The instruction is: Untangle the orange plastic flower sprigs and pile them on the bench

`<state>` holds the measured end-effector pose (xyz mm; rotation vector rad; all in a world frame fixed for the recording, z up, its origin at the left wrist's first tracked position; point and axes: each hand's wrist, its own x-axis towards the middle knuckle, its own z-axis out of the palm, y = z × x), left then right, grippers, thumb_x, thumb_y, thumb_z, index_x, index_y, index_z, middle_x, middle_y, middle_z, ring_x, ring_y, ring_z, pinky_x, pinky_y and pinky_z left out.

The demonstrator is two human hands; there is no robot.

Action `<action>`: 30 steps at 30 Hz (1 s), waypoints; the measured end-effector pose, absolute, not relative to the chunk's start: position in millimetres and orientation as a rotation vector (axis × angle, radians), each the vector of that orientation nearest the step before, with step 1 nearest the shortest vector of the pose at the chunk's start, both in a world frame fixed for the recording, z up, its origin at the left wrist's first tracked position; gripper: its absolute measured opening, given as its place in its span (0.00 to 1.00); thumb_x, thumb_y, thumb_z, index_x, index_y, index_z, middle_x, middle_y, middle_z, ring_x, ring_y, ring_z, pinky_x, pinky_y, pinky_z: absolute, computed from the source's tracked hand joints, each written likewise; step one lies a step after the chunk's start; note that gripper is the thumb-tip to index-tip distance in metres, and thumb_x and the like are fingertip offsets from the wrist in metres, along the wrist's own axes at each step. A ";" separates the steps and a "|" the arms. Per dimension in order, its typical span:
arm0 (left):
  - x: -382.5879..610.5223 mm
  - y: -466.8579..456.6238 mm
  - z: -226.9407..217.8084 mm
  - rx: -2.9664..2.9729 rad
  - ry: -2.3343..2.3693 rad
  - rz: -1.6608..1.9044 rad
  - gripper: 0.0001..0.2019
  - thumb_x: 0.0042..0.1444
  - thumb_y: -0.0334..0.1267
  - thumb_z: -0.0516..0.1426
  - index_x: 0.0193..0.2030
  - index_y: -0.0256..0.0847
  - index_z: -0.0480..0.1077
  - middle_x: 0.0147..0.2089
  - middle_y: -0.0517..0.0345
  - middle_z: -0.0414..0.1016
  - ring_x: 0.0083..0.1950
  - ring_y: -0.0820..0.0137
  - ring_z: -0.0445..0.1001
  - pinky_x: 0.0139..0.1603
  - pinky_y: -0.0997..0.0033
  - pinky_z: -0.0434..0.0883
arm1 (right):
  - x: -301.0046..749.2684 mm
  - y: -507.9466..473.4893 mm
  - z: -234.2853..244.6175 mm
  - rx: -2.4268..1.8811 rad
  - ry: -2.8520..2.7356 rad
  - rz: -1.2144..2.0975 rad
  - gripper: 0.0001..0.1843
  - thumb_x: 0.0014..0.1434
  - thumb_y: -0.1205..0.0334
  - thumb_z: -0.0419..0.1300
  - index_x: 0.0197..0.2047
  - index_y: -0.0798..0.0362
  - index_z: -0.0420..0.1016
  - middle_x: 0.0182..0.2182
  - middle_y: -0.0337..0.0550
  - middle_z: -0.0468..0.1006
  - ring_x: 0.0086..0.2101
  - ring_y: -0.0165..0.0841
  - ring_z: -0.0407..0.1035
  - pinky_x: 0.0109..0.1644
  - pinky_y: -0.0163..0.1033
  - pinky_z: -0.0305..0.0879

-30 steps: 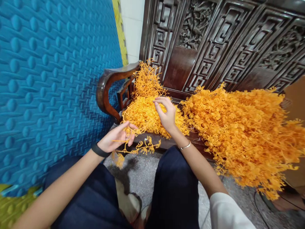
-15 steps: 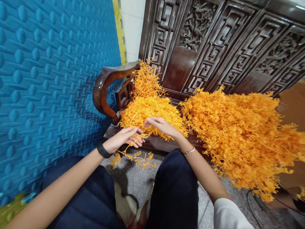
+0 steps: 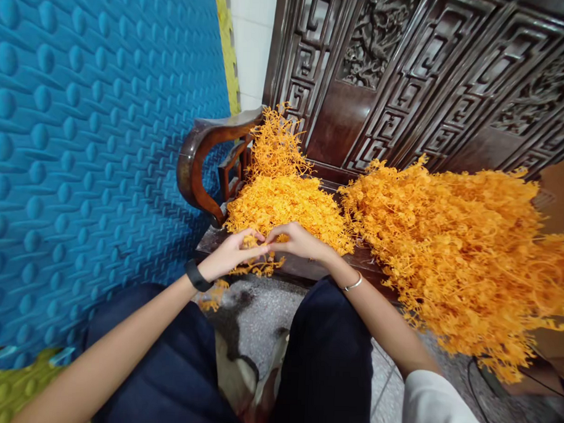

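Observation:
My left hand and my right hand meet fingertip to fingertip just in front of a dark wooden bench. Both pinch a small orange plastic sprig whose branches hang below the fingers. Right behind the hands lies a small heap of orange sprigs on the bench seat. A much larger pile of orange sprigs spreads over the seat to the right. A black band sits on my left wrist and a thin bracelet on my right.
A blue studded foam mat stands as a wall on the left. The carved dark wooden backrest rises behind the piles. My knees in dark trousers are below, over a speckled grey floor.
My right hand left the small heap and came down to meet the left hand. The sprig's branches, hanging loose before, are now gathered closer under the fingers.

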<state>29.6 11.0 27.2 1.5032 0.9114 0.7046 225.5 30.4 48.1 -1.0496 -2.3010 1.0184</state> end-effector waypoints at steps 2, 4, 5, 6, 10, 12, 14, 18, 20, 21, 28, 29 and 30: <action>33.4 8.7 22.1 1.600 1.008 0.792 0.19 0.44 0.45 0.63 0.40 0.36 0.67 0.24 0.67 0.66 0.21 0.79 0.58 0.23 0.77 0.57 | 222.1 32.2 46.6 -1.026 -2.152 1.089 0.04 0.50 0.62 0.62 0.28 0.53 0.76 0.28 0.38 0.77 0.32 0.30 0.70 0.42 0.37 0.64; 36.7 7.5 17.8 1.591 1.058 0.863 0.16 0.47 0.48 0.59 0.35 0.36 0.67 0.19 0.69 0.59 0.19 0.79 0.54 0.22 0.77 0.54 | 220.1 34.9 47.1 -1.025 -1.896 1.162 0.04 0.48 0.62 0.62 0.26 0.53 0.74 0.27 0.37 0.76 0.32 0.30 0.70 0.42 0.38 0.64; 38.0 7.3 16.5 1.568 1.059 0.885 0.16 0.50 0.50 0.57 0.32 0.36 0.67 0.16 0.70 0.55 0.18 0.79 0.51 0.22 0.76 0.53 | 219.9 36.2 48.0 -1.037 -1.761 1.193 0.04 0.46 0.61 0.62 0.26 0.52 0.74 0.26 0.36 0.76 0.32 0.30 0.69 0.42 0.38 0.64; 38.9 7.4 16.0 1.543 1.046 0.903 0.17 0.53 0.51 0.54 0.30 0.36 0.67 0.15 0.71 0.51 0.18 0.79 0.50 0.21 0.75 0.52 | 220.1 37.5 48.9 -1.055 -1.640 1.220 0.04 0.45 0.61 0.62 0.25 0.52 0.73 0.26 0.36 0.75 0.32 0.30 0.69 0.42 0.38 0.64; 40.4 9.9 19.2 1.491 0.965 0.949 0.19 0.54 0.53 0.52 0.29 0.36 0.67 0.13 0.71 0.49 0.16 0.79 0.49 0.21 0.75 0.50 | 221.4 39.8 51.1 -1.151 -1.320 1.222 0.03 0.42 0.63 0.63 0.23 0.52 0.72 0.26 0.36 0.75 0.33 0.31 0.69 0.43 0.38 0.61; 41.3 12.1 21.1 1.494 0.964 0.944 0.19 0.53 0.53 0.53 0.29 0.35 0.68 0.13 0.71 0.48 0.16 0.79 0.48 0.20 0.75 0.48 | 219.6 39.9 50.7 -1.194 -1.125 1.254 0.03 0.40 0.65 0.62 0.21 0.53 0.71 0.24 0.36 0.74 0.33 0.31 0.68 0.39 0.37 0.59; 43.0 15.3 21.2 1.507 0.991 0.964 0.19 0.52 0.52 0.55 0.30 0.34 0.70 0.14 0.71 0.48 0.17 0.80 0.47 0.20 0.75 0.46 | 215.6 40.5 50.2 -1.206 -0.900 1.327 0.03 0.38 0.67 0.62 0.20 0.53 0.70 0.23 0.35 0.72 0.31 0.30 0.67 0.34 0.35 0.56; 48.6 22.3 18.5 1.482 1.031 1.053 0.19 0.50 0.52 0.56 0.28 0.34 0.71 0.14 0.70 0.47 0.16 0.80 0.47 0.19 0.75 0.44 | 205.6 45.6 51.2 -1.187 -0.602 1.345 0.04 0.38 0.70 0.61 0.18 0.54 0.69 0.21 0.33 0.71 0.29 0.28 0.65 0.33 0.35 0.54; 51.7 24.5 18.2 1.433 1.017 1.088 0.18 0.50 0.51 0.56 0.27 0.34 0.70 0.13 0.71 0.47 0.16 0.80 0.46 0.18 0.76 0.43 | 201.6 49.7 52.5 -1.190 -0.591 1.303 0.04 0.38 0.70 0.60 0.18 0.54 0.69 0.20 0.33 0.71 0.29 0.28 0.64 0.34 0.36 0.54; 53.2 25.0 18.5 1.404 1.011 1.105 0.18 0.50 0.51 0.56 0.27 0.34 0.70 0.13 0.71 0.47 0.16 0.80 0.45 0.18 0.76 0.43 | 200.0 51.8 53.1 -1.188 -0.620 1.259 0.04 0.38 0.71 0.60 0.18 0.54 0.69 0.20 0.33 0.71 0.28 0.28 0.64 0.35 0.36 0.54; 66.5 23.3 20.0 1.240 1.004 1.257 0.16 0.49 0.48 0.58 0.22 0.37 0.66 0.12 0.72 0.47 0.14 0.81 0.44 0.17 0.76 0.43 | 191.1 65.2 56.7 -1.170 -0.703 1.043 0.07 0.39 0.73 0.59 0.15 0.55 0.67 0.17 0.33 0.69 0.26 0.26 0.63 0.33 0.35 0.56; 68.8 22.8 19.7 1.219 1.011 1.293 0.16 0.49 0.48 0.58 0.22 0.37 0.65 0.11 0.72 0.47 0.14 0.81 0.45 0.17 0.76 0.43 | 189.8 67.0 57.2 -1.165 -0.681 1.060 0.07 0.39 0.73 0.59 0.15 0.55 0.67 0.16 0.33 0.68 0.25 0.26 0.63 0.32 0.34 0.56; 71.0 22.3 19.7 1.198 1.016 1.324 0.16 0.50 0.47 0.58 0.21 0.37 0.65 0.11 0.72 0.47 0.14 0.81 0.45 0.17 0.76 0.43 | 188.4 68.9 57.7 -1.156 -0.662 1.078 0.07 0.39 0.73 0.59 0.15 0.55 0.67 0.16 0.33 0.68 0.25 0.26 0.63 0.31 0.34 0.57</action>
